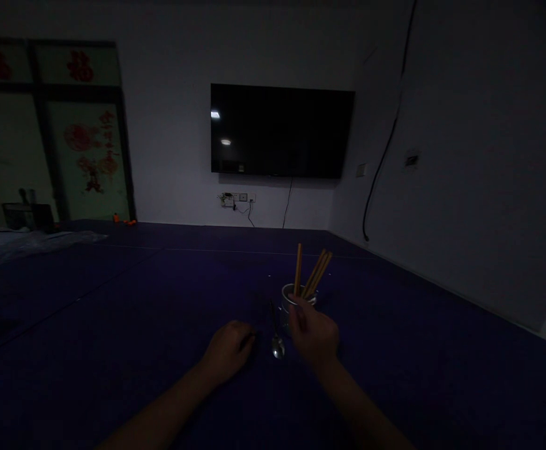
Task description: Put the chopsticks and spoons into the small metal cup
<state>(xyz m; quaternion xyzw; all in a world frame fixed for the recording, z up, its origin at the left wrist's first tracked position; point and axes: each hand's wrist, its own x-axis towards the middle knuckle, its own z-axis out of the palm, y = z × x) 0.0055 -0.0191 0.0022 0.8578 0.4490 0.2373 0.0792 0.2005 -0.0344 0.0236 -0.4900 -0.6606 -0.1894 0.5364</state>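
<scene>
A clear, cup-like container stands on the dark blue tabletop, its front partly hidden by my right hand. Several wooden chopsticks lean to the right in it. Another chopstick rises more upright from my right hand's pinched thumb and fingers at the rim; its lower end is hidden. Left of the container lies a metal spoon, bowl towards me, with a dark handle. My left hand rests closed on the table left of the spoon; whatever its curled fingers hold is too dark to name.
The wide blue table reaches back to a wall with a television. Clear plastic sheeting lies at the left. Small orange objects sit at the far edge. A black cable hangs along the right wall.
</scene>
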